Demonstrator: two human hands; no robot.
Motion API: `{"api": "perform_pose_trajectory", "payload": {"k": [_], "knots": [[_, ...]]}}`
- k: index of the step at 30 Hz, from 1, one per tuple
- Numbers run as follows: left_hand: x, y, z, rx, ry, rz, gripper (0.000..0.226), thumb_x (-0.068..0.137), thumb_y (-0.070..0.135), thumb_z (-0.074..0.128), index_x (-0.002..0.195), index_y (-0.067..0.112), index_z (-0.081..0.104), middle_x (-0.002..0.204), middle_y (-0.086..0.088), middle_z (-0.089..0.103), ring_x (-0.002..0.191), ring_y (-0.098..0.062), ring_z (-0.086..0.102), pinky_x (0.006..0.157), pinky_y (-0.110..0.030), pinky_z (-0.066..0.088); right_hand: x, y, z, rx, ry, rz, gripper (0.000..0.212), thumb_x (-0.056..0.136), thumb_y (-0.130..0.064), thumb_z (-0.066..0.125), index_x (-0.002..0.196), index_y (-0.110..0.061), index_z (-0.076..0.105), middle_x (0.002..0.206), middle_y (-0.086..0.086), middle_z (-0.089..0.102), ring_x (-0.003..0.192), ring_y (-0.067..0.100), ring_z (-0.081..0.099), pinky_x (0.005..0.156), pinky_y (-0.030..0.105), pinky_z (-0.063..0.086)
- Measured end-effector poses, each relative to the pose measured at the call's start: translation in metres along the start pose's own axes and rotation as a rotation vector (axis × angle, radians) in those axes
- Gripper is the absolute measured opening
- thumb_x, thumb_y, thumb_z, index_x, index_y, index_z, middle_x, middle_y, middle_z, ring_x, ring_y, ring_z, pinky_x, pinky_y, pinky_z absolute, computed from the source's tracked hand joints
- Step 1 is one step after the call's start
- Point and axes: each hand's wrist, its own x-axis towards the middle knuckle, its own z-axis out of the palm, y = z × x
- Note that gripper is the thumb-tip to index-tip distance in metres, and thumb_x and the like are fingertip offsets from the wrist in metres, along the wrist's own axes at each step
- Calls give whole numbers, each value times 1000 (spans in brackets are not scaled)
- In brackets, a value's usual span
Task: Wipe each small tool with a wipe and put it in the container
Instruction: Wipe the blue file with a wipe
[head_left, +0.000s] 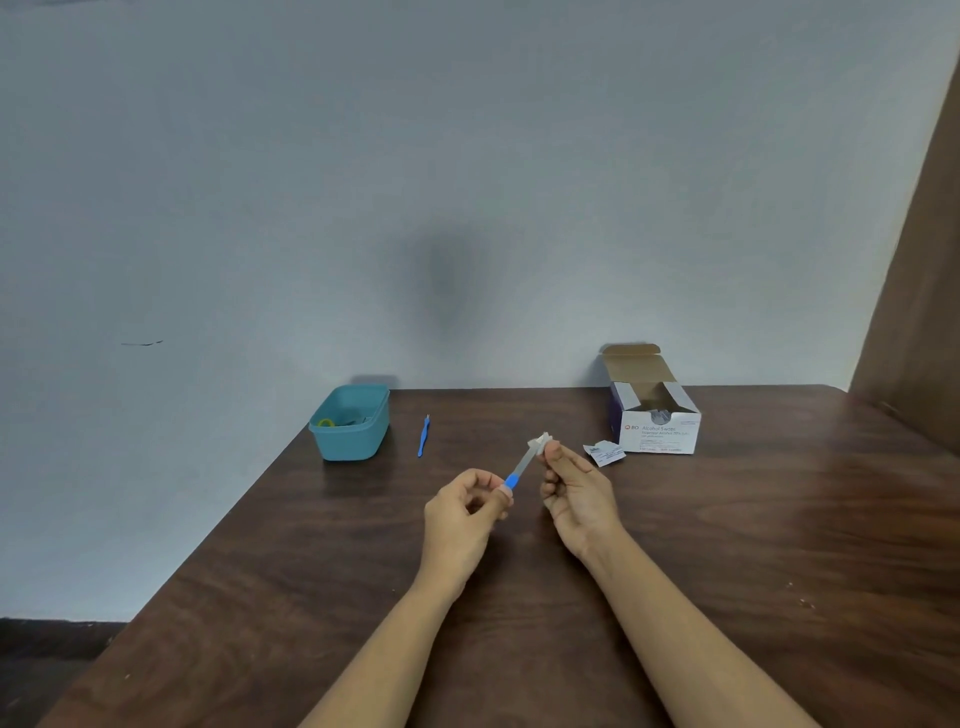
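My left hand (462, 512) pinches the blue handle of a small nail file (521, 467), whose grey blade points up and to the right. My right hand (574, 491) holds a white wipe (539, 441) folded around the blade's tip. Both hands hover above the middle of the dark wooden table (727, 545). A teal container (350, 422) stands at the table's far left corner with a yellow ring and dark tools inside. A thin blue tool (423, 436) lies on the table just right of the container.
An open white box of alcohol swabs (655, 423) stands at the back right. A torn swab wrapper (602, 453) lies in front of it. A pale wall runs behind the table, and a brown panel rises at the far right.
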Motion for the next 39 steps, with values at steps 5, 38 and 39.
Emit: {"api": "perform_pose_trajectory", "payload": {"k": [5, 38, 39], "knots": [[1, -1, 0, 21, -2, 5, 6, 87, 20, 66, 91, 24, 66, 79, 5, 71, 74, -7, 66, 66, -17, 52, -2, -2, 1, -16, -26, 25, 17, 84, -7, 66, 100, -2, 69, 77, 3, 67, 61, 8, 46, 60, 20, 40], [2, -1, 5, 180, -68, 116, 3, 86, 29, 67, 86, 29, 65, 75, 4, 70, 72, -8, 65, 66, -21, 54, 3, 6, -5, -268, 60, -209, 11, 84, -20, 71, 79, -11, 73, 60, 0, 48, 57, 10, 36, 54, 23, 34], [2, -1, 5, 182, -72, 115, 3, 86, 29, 67, 86, 29, 65, 75, 4, 70, 72, -8, 65, 66, -21, 54, 3, 6, -4, -286, 56, -222, 13, 84, -22, 70, 77, -11, 72, 59, -1, 46, 57, 10, 36, 54, 23, 34]]}}
